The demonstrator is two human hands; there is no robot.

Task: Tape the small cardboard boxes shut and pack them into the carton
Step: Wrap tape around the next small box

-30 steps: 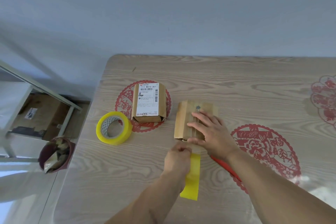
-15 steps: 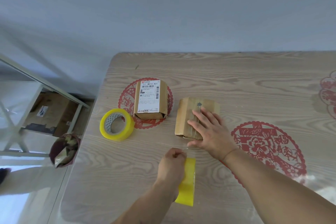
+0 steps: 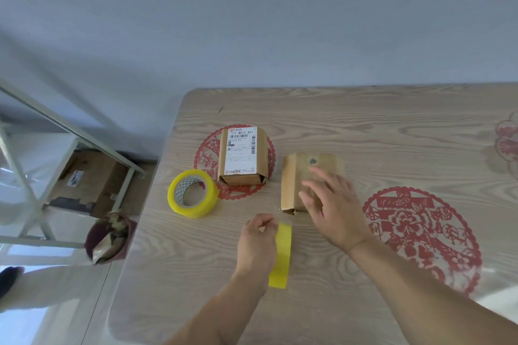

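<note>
A plain small cardboard box (image 3: 297,176) lies flat in the middle of the wooden table (image 3: 392,126). My right hand (image 3: 333,204) is over its near right part with straight, spread fingers; the hand is blurred. My left hand (image 3: 259,235) is just in front of the box's near left corner, its curled fingers holding a flat yellow strip (image 3: 281,255) that runs back under the wrist. A second small box (image 3: 242,154) with a white shipping label sits to the left, and a yellow tape roll (image 3: 193,193) lies beside it.
Red paper-cut patterns (image 3: 420,232) show under the table's clear cover. Off the left edge, on the floor, stand a dark red bin (image 3: 110,238) with rubbish and a brown carton (image 3: 92,176) under a metal shelf frame (image 3: 70,131).
My left hand has drawn back from the box's near edge with the yellow strip. My right hand has slid toward the box's near right side.
</note>
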